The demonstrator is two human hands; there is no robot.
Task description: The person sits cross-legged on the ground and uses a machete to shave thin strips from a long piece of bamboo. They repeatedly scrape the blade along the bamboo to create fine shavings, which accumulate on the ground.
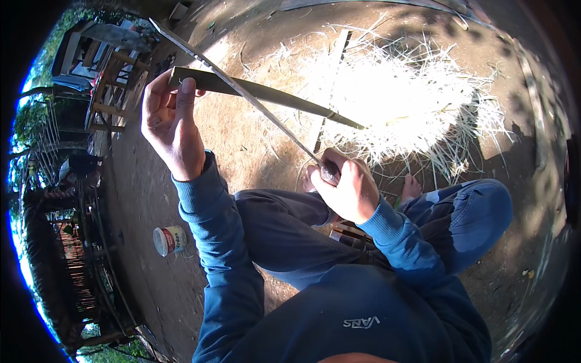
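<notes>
Upper left, the left hand (175,124) pinches one end of the flat strip (275,97) between thumb and fingers, and the right hand (351,190), mid-frame, is wrapped round the knife (247,95), which crosses that strip. A shallow, steady angle, with fingers clear of the edge, would probably serve best. Left of centre, the tub (171,240) sits on the ground, contents unclear.
</notes>
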